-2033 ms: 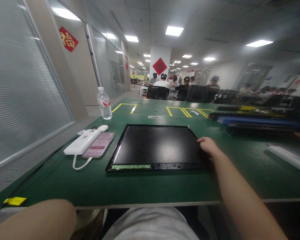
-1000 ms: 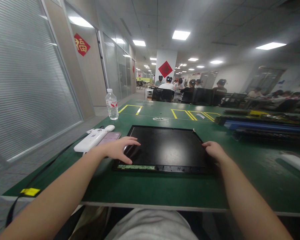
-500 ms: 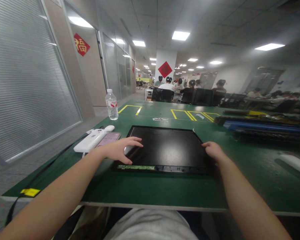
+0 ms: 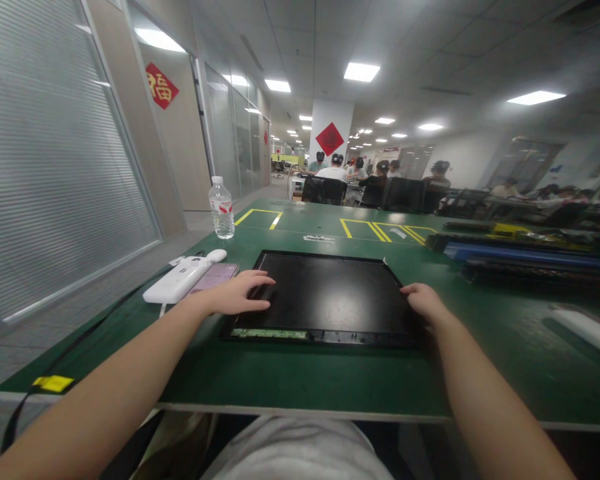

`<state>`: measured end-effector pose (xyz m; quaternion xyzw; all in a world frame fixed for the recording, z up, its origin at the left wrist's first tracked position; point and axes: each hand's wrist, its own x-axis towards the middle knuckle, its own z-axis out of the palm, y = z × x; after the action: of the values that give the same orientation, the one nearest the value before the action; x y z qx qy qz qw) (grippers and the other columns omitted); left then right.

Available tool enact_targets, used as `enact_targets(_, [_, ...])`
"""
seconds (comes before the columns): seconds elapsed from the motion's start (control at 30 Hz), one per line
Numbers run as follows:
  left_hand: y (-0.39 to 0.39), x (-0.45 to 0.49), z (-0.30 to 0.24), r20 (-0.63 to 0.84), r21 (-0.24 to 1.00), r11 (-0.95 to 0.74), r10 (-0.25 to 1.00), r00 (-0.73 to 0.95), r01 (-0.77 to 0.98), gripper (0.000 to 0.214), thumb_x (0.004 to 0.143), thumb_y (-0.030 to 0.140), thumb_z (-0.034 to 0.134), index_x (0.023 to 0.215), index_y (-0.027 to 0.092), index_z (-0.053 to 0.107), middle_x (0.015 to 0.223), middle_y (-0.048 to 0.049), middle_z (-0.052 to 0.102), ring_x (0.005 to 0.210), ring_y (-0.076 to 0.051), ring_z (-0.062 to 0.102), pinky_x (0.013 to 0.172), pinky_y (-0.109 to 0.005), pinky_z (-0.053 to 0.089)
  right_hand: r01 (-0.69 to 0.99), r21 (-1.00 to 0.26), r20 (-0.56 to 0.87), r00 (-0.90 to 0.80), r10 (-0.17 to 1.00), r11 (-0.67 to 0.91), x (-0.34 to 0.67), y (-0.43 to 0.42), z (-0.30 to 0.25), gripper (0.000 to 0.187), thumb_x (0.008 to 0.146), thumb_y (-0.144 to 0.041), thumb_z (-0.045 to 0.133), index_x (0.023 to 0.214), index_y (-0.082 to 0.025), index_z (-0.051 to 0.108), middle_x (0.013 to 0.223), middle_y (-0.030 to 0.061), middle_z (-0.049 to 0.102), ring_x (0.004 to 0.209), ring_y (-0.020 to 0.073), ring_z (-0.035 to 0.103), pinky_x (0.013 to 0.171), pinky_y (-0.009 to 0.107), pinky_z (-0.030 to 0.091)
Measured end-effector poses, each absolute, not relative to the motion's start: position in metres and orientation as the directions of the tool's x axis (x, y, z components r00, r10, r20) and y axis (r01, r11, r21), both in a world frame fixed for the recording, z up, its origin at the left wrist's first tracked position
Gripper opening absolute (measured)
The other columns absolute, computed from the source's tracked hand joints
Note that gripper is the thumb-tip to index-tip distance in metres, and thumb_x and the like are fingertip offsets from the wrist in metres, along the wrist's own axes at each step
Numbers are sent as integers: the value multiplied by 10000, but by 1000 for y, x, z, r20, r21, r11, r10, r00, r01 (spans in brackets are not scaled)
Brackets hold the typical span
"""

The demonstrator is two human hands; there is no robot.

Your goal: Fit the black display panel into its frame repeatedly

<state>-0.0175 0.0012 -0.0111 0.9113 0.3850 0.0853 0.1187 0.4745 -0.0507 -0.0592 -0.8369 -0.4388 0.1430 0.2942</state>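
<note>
A flat black display panel (image 4: 325, 293) lies on the green table (image 4: 300, 373) straight in front of me, with a thin green strip along its near edge. My left hand (image 4: 237, 295) lies flat on the panel's left edge, fingers stretched out and together. My right hand (image 4: 423, 302) rests on the panel's right edge, fingers curled down over the rim. Neither hand lifts the panel off the table.
Left of the panel lie a white power bank (image 4: 173, 283) and a phone (image 4: 213, 275); a water bottle (image 4: 222, 208) stands farther back. Dark and blue long parts (image 4: 525, 257) are stacked at the right. A white bar (image 4: 585, 327) lies far right. People sit at desks behind.
My left arm came up from my lap and the hand settled on the panel's left edge, then flattened a little lower. My right hand stayed on the right edge.
</note>
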Motion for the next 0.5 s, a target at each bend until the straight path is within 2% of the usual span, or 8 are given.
enact_targets(0.07, [6,-14,-14,119,237,-631,773,623,738,497,939,345,474,1380,158,608,1484,-182,565,1382,-321,515,1153,-463,401,652,-624,12,559,829,-430,477,-50,-60,411,668,10,589,960,-185,804,992,96,779,921,229,722,860,278,532])
enact_targets(0.13, [9,-10,-16,138,194,-587,810,570,786,516,906,198,412,1380,143,610,1426,-167,620,1338,-297,558,1146,-438,412,651,-635,6,543,839,-417,479,-50,-61,413,662,13,588,954,-184,804,979,90,780,906,224,722,850,273,531])
enact_targets(0.2, [9,-8,-17,128,164,-548,836,533,820,568,868,130,396,1396,147,605,1416,-143,640,1317,-277,581,1132,-401,426,649,-642,5,537,844,-409,480,-49,-62,414,662,16,582,954,-179,802,974,89,781,902,222,722,849,273,528])
enact_targets(0.33, [5,-5,-12,116,144,-490,871,477,860,595,852,124,408,1411,168,607,1412,-115,656,1283,-273,617,1080,-356,470,661,-627,13,537,844,-411,480,-49,-61,426,665,22,559,955,-165,809,978,98,780,928,223,720,866,269,521])
enact_targets(0.5, [1,-3,-12,126,134,-442,895,427,887,585,856,121,411,1401,180,615,1378,-116,680,1225,-285,659,1029,-374,508,662,-621,19,548,836,-420,480,-49,-61,454,662,12,554,991,-167,810,994,98,781,943,224,718,845,267,526])
